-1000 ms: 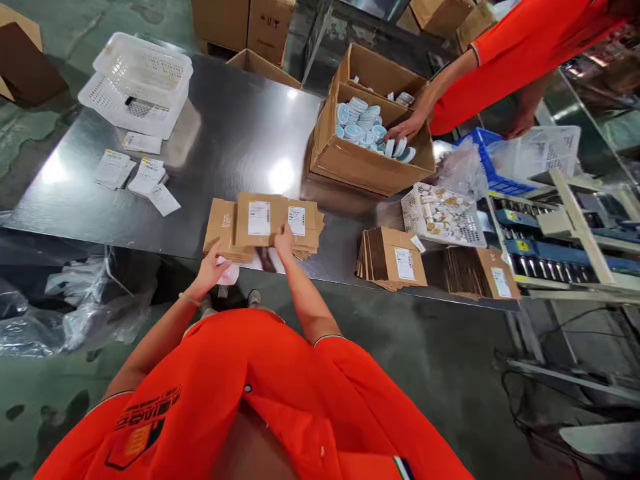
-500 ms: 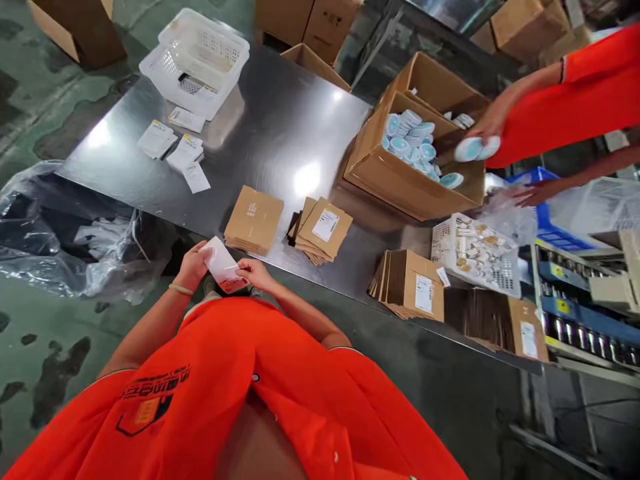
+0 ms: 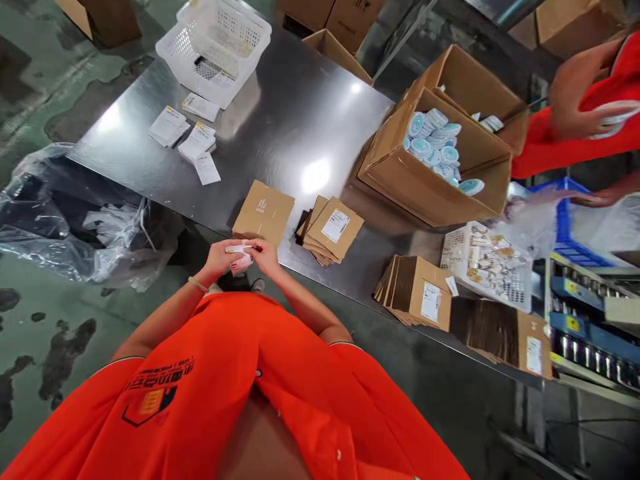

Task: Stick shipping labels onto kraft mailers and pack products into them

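Between my two hands, near the table's front edge, is a small white printed card (image 3: 241, 259), bent or folded. My left hand (image 3: 219, 259) grips its left side, and my right hand (image 3: 264, 256) pinches its upper right. Just beyond my hands lies a stack of flat brown cardboard pieces (image 3: 265, 212). To its right is a second cardboard stack (image 3: 334, 228) with a white label on top. Farther back on the left, several piles of white printed cards (image 3: 197, 141) rest on the metal table (image 3: 285, 113).
White baskets (image 3: 215, 50) stand at the back left. An open carton (image 3: 400, 180) holds round white-and-blue items. Labelled cardboard stacks (image 3: 417, 293) and a basket of small parts (image 3: 487, 263) are to the right. A plastic-lined bin (image 3: 100, 233) is left; another person's hand (image 3: 575, 100) is upper right.
The card in my hands has gone from flat and open to bent or folded, and my hands have come closer together. The other person's hand has moved right, away from the carton.
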### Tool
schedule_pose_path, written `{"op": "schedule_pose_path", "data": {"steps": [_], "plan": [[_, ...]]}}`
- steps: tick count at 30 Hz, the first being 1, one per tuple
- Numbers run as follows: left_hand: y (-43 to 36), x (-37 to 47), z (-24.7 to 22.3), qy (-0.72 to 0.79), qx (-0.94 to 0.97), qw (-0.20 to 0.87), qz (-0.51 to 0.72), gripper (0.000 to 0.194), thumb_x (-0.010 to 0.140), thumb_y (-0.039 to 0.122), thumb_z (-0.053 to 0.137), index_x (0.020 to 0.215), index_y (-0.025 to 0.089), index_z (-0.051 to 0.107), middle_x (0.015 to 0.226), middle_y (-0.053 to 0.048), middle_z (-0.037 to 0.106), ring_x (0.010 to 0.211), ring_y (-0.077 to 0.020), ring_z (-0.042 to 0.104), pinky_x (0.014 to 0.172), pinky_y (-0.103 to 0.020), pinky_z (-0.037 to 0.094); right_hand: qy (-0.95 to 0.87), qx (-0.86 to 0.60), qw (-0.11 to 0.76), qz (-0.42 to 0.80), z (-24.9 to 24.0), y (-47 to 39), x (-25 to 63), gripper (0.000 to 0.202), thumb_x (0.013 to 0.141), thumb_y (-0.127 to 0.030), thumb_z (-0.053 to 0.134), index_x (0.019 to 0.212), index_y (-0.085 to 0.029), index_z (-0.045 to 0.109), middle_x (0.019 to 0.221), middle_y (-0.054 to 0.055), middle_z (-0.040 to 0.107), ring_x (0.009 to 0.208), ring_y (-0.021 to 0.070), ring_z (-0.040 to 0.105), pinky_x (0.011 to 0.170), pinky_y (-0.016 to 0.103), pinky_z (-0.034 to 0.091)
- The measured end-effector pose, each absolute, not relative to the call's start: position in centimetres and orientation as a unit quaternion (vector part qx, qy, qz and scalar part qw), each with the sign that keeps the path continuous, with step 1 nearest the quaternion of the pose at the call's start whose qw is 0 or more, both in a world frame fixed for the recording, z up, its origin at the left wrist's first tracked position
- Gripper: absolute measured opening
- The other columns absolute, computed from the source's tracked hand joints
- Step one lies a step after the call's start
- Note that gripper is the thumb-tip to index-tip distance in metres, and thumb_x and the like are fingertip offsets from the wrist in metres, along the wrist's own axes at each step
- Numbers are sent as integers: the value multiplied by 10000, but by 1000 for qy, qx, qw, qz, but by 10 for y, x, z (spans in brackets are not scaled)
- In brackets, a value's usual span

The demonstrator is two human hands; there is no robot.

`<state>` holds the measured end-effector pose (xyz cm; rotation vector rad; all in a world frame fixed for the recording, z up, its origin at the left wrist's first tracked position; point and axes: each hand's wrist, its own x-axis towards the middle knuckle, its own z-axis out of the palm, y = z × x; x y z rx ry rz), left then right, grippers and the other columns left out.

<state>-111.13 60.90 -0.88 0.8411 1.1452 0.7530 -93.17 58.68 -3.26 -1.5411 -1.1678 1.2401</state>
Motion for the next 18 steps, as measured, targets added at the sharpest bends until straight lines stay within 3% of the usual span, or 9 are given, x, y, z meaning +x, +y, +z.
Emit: {"op": "schedule_pose_path", "data": {"steps": [4,8,11,15,18], "plan": [[622,-1100,-14,523,384,698,304,631,427,288,1067,1001,109,876,938,-124,861,879,-291,793,860,-411,634,-524,-627,423,393,-34,571,-924,154,933,-330,785,808,-261,843,930,59,810,926,256,757,913,407,618],[623,-1096,-26,510,380,738,226,608,320,344,1086,849,138,866,863,-126,857,859,-318,798,820,-409,633,-532,-648,450,308,-27,590,-900,145,947,-289,759,824,-249,827,1199,80,785,1113,257,736,1027,417,605],[616,-1095,-37,498,365,766,181,649,249,394,1104,790,136,854,853,-148,858,864,-351,813,844,-441,647,-498,-697,451,250,-22,644,-868,95,920,-247,774,831,-223,798,1210,92,720,1183,277,692,1103,450,564],[611,-1089,-52,515,338,762,198,668,268,438,1112,800,131,850,838,-153,851,817,-359,815,811,-475,660,-460,-766,386,231,-21,718,-835,49,898,-188,751,869,-193,790,1187,106,670,1205,286,630,1135,449,520],[608,-1093,-66,504,362,751,226,616,340,470,1117,773,135,834,772,-149,821,763,-342,789,750,-463,644,-452,-809,295,232,-19,738,-831,131,945,-187,717,1018,-171,824,1353,153,665,1318,313,581,1161,460,497]]}}
